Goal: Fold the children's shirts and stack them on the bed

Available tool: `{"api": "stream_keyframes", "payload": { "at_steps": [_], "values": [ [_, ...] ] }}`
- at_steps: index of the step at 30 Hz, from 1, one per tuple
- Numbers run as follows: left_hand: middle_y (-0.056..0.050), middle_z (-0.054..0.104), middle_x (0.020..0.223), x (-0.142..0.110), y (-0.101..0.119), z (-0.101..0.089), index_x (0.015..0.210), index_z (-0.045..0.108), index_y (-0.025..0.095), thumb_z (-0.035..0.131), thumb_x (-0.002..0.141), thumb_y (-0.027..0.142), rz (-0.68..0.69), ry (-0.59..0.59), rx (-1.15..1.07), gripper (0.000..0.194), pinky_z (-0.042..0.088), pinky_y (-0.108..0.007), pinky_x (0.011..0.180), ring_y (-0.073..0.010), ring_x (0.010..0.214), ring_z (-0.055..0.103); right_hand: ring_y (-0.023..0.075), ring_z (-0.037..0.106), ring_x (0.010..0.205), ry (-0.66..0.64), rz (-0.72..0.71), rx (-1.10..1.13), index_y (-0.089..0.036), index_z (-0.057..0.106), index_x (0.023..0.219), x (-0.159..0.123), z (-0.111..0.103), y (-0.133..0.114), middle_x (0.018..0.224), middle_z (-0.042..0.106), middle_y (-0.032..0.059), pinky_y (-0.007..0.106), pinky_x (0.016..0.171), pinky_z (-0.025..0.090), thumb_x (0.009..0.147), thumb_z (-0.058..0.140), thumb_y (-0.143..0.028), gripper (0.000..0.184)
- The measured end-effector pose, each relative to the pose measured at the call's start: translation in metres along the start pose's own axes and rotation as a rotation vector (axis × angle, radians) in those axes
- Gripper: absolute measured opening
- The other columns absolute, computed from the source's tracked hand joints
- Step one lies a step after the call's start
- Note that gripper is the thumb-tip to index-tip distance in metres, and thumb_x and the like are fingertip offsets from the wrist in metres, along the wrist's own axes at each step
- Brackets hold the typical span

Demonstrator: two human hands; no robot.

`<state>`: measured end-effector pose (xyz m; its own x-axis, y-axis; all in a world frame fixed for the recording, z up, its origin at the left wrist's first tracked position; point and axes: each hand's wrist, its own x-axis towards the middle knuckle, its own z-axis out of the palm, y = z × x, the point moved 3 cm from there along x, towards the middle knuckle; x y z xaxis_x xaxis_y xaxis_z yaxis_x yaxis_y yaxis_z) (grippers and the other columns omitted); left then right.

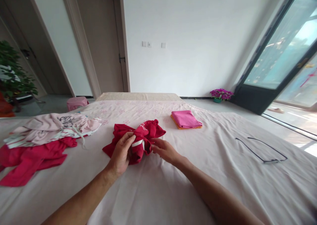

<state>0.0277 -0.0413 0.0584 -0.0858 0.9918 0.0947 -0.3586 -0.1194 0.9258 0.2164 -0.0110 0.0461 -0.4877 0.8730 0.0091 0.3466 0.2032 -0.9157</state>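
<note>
A crumpled red garment [141, 129] with white lettering and a white stripe lies bunched on the pale bedsheet [163, 192]. On its near left side, my left hand [122, 154] pinches the cloth between thumb and fingers. My right hand [164, 149] is at the garment's right edge, its fingertips closed on a fold there; part of them is hidden by the cloth. Beyond my right hand sits a neat folded stack, a pink cloth [187, 118] on top of an orange cloth [189, 128].
To the left lies a loose heap: a pale pink garment [49, 124] over white striped cloth, with a red garment [37, 157] nearer me. Black-framed glasses [271, 160] rest at the right. Past the bed's far edge are a pink stool [77, 103] and a flower pot [217, 100].
</note>
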Motion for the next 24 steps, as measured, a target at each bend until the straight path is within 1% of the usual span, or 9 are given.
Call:
{"api": "stream_keyframes", "payload": {
  "at_steps": [2,4,8,11,15,17,20,22,24],
  "values": [
    [0.004,0.064,0.075,-0.005,-0.004,0.007,0.090,0.059,0.021,0.067,0.080,0.040,-0.030,-0.066,0.040,0.022,0.049,-0.021,0.060,-0.0101,0.063,0.059,0.0193,0.068,0.074,-0.112,0.091,0.240,-0.017,0.062,0.116,-0.003,0.000,-0.004,0.088,0.070,0.0085,0.023,0.051,0.046,0.092,0.043,-0.060,0.053],
    [0.001,0.066,0.077,-0.009,-0.013,0.013,0.091,0.061,0.020,0.067,0.079,0.043,-0.090,-0.171,0.107,0.026,0.051,-0.024,0.062,-0.0126,0.065,0.062,0.0198,0.068,0.073,-0.249,0.145,0.438,-0.020,0.058,0.122,-0.008,0.005,-0.009,0.089,0.069,0.0075,0.023,0.050,0.048,0.089,0.049,-0.063,0.055],
    [-0.002,0.068,0.076,-0.011,-0.029,0.016,0.092,0.062,0.021,0.061,0.082,0.050,-0.155,-0.308,0.280,0.030,0.051,-0.027,0.056,-0.0163,0.061,0.064,0.0167,0.065,0.074,-0.172,0.192,0.605,-0.021,0.061,0.108,-0.006,0.008,-0.006,0.089,0.067,0.0021,0.027,0.059,0.055,0.070,0.075,-0.034,0.042],
    [-0.004,0.071,0.083,0.005,-0.022,-0.004,0.096,0.064,0.022,0.049,0.089,0.048,0.047,-0.182,0.561,0.030,0.053,-0.030,0.063,-0.0193,0.069,0.067,0.0138,0.061,0.065,-0.048,0.227,0.653,-0.018,0.064,0.091,-0.001,-0.009,-0.003,0.080,0.066,0.0013,0.026,0.059,0.053,0.063,0.068,-0.019,0.028],
    [-0.006,0.068,0.117,0.040,-0.007,-0.045,0.115,0.063,0.023,0.053,0.087,0.034,0.403,-0.017,1.001,0.032,0.045,-0.038,0.102,-0.0235,0.112,0.061,0.0171,0.061,0.067,-0.009,0.101,0.733,-0.017,0.065,0.084,-0.005,-0.061,-0.018,0.077,0.067,0.0044,0.028,0.060,0.051,0.062,0.055,-0.020,0.024],
    [-0.008,0.065,0.123,0.056,-0.011,-0.064,0.119,0.063,0.020,0.051,0.085,0.027,0.456,-0.031,1.163,0.037,0.040,-0.040,0.108,-0.0237,0.119,0.056,0.0164,0.058,0.056,0.135,0.081,0.702,-0.017,0.064,0.080,-0.010,-0.093,-0.020,0.064,0.062,0.0029,0.027,0.050,0.047,0.062,0.052,-0.024,0.023],
    [-0.008,0.063,0.125,0.070,-0.029,-0.085,0.118,0.065,0.020,0.045,0.086,0.021,0.443,-0.084,1.282,0.038,0.039,-0.039,0.110,-0.0214,0.121,0.055,0.0131,0.050,0.043,0.470,0.112,0.422,-0.017,0.065,0.087,-0.012,-0.131,-0.006,0.055,0.057,-0.0006,0.022,0.038,0.036,0.065,0.054,-0.025,0.026],
    [-0.009,0.061,0.129,0.074,-0.044,-0.090,0.120,0.064,0.020,0.045,0.086,0.022,0.415,-0.099,1.344,0.039,0.039,-0.038,0.110,-0.0218,0.124,0.054,0.0149,0.058,0.052,0.642,0.091,0.195,-0.017,0.065,0.107,-0.010,-0.145,0.011,0.072,0.066,0.0025,0.023,0.043,0.041,0.069,0.056,-0.026,0.039],
    [-0.011,0.057,0.134,0.075,-0.056,-0.090,0.127,0.060,0.019,0.049,0.086,0.024,0.381,-0.093,1.420,0.043,0.039,-0.040,0.109,-0.0239,0.127,0.052,0.0195,0.066,0.074,0.691,0.089,-0.008,-0.017,0.059,0.123,-0.004,-0.148,0.027,0.100,0.069,0.0091,0.028,0.058,0.051,0.074,0.057,-0.028,0.050]
  ]
}}
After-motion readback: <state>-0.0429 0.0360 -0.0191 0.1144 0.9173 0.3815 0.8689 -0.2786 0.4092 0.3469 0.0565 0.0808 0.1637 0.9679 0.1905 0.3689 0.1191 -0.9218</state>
